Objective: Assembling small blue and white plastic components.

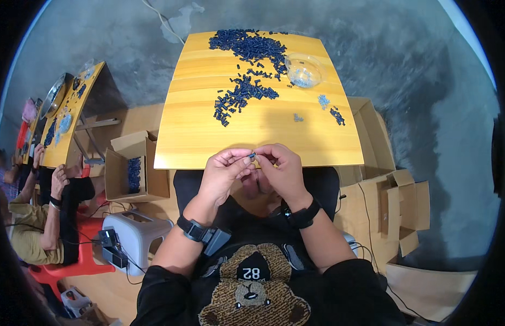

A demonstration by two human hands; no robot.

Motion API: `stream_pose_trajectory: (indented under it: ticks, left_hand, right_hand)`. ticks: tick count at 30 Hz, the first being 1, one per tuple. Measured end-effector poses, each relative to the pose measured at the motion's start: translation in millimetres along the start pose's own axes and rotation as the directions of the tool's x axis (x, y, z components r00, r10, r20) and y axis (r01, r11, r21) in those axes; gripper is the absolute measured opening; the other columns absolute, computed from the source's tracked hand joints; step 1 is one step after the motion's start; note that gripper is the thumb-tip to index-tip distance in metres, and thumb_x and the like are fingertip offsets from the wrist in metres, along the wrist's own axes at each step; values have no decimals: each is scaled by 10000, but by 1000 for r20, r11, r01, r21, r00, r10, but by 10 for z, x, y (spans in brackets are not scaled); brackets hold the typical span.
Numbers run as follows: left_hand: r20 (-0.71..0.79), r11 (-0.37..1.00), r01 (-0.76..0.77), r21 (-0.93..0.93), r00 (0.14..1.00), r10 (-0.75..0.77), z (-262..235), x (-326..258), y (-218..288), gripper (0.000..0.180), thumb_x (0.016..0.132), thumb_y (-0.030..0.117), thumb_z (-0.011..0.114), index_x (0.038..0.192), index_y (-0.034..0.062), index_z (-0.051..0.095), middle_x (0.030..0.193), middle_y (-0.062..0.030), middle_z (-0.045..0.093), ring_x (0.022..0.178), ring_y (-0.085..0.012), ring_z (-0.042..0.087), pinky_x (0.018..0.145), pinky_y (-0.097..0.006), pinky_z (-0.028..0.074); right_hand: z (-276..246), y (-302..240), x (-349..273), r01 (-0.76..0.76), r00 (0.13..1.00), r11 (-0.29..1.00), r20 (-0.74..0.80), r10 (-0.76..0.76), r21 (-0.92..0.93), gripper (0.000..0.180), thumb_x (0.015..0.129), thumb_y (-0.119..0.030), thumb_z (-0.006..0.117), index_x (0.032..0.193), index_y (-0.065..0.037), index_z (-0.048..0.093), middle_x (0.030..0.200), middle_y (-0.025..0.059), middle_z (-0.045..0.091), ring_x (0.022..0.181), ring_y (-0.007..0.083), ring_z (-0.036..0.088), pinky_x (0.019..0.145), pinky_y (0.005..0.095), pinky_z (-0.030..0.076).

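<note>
Just over the near edge of the wooden table [193, 145], my left hand [226, 173] and my right hand [281, 169] meet fingertip to fingertip. Between them is a small dark blue cylindrical piece [251, 156]; thumb and forefinger of each hand are closed on it. Whether a smaller part sits in it is too small to tell. Farther up the table lie a large heap of like dark pieces [252, 48] and a looser heap [244, 93]. Small silvery parts [323, 101] and a little group of dark pieces [337, 116] lie at the right.
A clear round bowl [318, 76] holds more silvery parts. Left of the table, an open cardboard box [118, 173] contains dark pieces; more cartons [415, 204] stand at the right. A grey stool [134, 233] carries black devices with cables. A co-worker [38, 228] sits at another table.
</note>
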State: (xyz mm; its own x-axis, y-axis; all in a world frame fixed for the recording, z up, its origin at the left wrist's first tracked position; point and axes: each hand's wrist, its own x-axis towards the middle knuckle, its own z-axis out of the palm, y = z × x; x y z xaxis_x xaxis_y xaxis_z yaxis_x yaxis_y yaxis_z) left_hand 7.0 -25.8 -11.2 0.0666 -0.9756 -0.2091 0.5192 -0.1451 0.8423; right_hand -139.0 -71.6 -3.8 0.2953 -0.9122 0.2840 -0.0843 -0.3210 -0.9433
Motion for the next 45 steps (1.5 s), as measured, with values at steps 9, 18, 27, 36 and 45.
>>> stream_pose_trajectory:
  ticks: [9,18,27,36,45]
  left_hand:
    - [-12,998,53,41,999,-52,65,-59,1,166,859,26,558,1021,-3,584,911,-85,642,780,-126,620,702,-220,508]
    - [-5,999,25,36,1000,-25,47,-64,-52,172,852,19,564,1021,-6,589,903,-98,639,788,-141,619,694,-230,504]
    - [-13,999,-16,30,1000,17,89,-133,-12,200,839,9,585,1036,-25,579,899,-96,641,792,-130,622,713,-213,515]
    - [20,993,-107,51,994,106,83,-107,-64,219,838,3,579,1057,-13,583,910,-104,645,799,-129,615,717,-220,506]
    - [-26,998,-12,60,1000,14,120,-104,-49,197,842,13,578,1035,-26,590,899,-109,645,782,-149,629,697,-239,519]
  right_hand:
    - [-52,33,-60,69,998,998,-3,-69,-4,110,761,-56,633,860,-7,634,754,75,604,626,135,557,558,245,434]
    - [-78,-6,-119,58,998,998,21,-57,-40,112,764,-34,602,870,-9,626,758,95,607,648,172,582,578,264,453]
    - [-71,-41,-135,60,998,998,22,-59,-20,108,771,-41,604,872,-7,620,766,104,612,669,185,599,594,271,469]
    - [-55,25,-124,100,995,995,-26,-100,-9,95,771,-49,613,859,-11,621,764,98,620,658,182,600,589,268,469]
    - [-78,-2,-113,147,989,986,-9,-148,-80,104,763,-46,610,860,-15,628,757,105,617,650,197,598,580,274,467]
